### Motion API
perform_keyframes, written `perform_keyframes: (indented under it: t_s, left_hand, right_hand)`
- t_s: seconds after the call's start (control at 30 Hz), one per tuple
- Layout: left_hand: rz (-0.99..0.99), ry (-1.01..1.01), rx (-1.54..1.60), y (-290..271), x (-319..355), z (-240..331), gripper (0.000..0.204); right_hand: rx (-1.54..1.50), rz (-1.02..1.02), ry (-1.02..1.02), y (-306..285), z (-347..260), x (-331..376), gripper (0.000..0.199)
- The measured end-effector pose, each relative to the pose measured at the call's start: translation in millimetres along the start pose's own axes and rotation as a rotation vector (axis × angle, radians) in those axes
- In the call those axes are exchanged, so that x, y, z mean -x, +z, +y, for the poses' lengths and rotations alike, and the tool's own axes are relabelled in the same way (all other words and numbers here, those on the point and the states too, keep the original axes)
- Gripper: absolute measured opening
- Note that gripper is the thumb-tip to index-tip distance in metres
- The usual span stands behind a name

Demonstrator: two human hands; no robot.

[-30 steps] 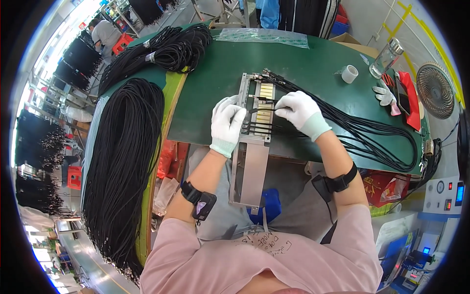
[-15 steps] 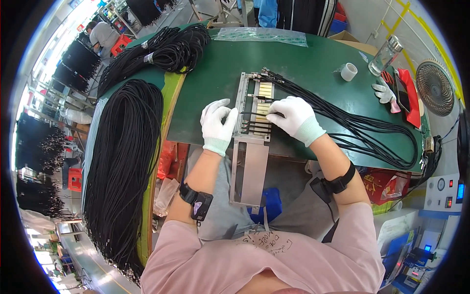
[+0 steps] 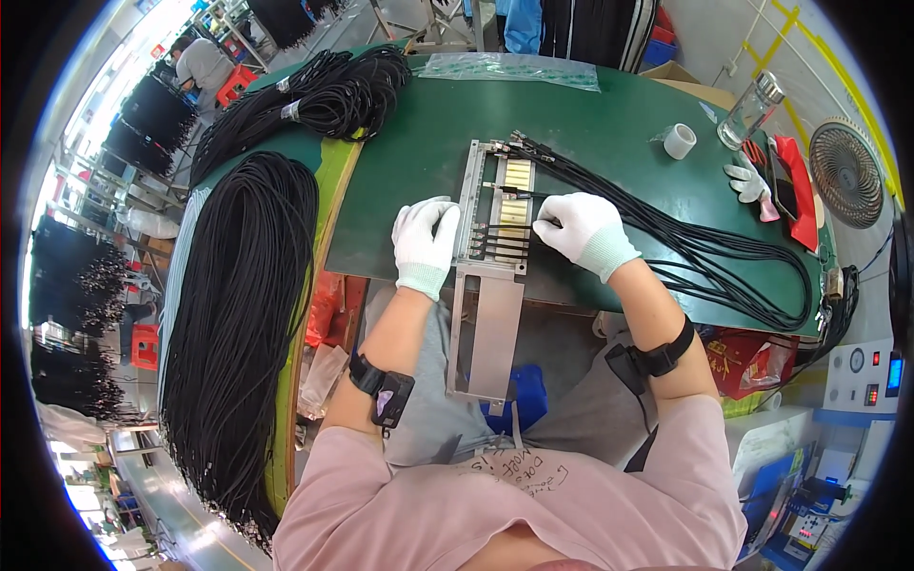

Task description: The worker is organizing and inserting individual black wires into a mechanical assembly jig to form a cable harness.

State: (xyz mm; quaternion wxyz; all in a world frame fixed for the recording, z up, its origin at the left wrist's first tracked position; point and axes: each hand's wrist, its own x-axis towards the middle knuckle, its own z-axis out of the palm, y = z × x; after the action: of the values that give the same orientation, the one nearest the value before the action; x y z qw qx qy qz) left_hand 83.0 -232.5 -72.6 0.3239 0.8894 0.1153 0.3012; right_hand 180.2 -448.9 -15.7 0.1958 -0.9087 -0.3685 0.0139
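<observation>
A long metal fixture [image 3: 487, 333] lies on the green table [image 3: 419, 162], with its near end hanging over the table's edge above my lap. Brass-coloured blocks and several black cable ends sit in its upper part. My left hand [image 3: 426, 243], in a white glove, grips the fixture's left edge. My right hand [image 3: 583, 233], also gloved, pinches a black cable [image 3: 724, 257] at the fixture's right edge. The cables run off to the right in a long loop across the table.
A thick hank of black cables [image 3: 248, 314] hangs at my left, and a coiled bundle [image 3: 324, 95] lies at the far left. At the back are a plastic bag [image 3: 514, 68], a tape roll [image 3: 679, 141], a glass bottle [image 3: 750, 109], a spare glove [image 3: 747, 181] and a fan [image 3: 845, 171].
My left hand has slid a little to the left, from on top of the fixture to its edge. My right hand has moved slightly nearer along the cable ends.
</observation>
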Motion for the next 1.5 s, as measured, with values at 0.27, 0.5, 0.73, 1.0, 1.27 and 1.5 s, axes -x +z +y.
perform_keyframes:
  t_s: [0.27, 0.5, 0.73, 1.0, 1.27, 1.5]
  left_hand:
    - [-0.114, 0.108, 0.088, 2.9, 1.8, 11.5, 0.022]
    - [-0.328, 0.325, -0.277, 4.8, 4.0, 37.3, 0.029]
    - [-0.235, 0.332, -0.146, 10.7, 4.0, 22.3, 0.027]
    - [-0.045, 0.257, 0.168, 8.5, -3.7, 25.2, 0.020]
    - [0.037, 0.191, 0.178, 0.0, -4.5, 13.2, 0.019]
    - [0.088, 0.124, -0.158, 2.7, -2.7, 8.5, 0.015]
  right_hand:
    - [-0.096, 0.053, -0.076, 9.2, -2.5, 0.7, 0.019]
    - [0.102, 0.322, -0.105, 16.6, 20.6, -14.9, 0.014]
    - [0.117, 0.267, -0.100, 14.2, 36.5, -25.2, 0.013]
    - [-0.092, 0.311, -0.386, 25.3, -3.3, -11.7, 0.015]
    - [-0.108, 0.200, -0.308, 12.5, 5.5, -9.5, 0.013]
    - [-0.046, 0.122, -0.203, 7.0, 7.3, -2.7, 0.014]
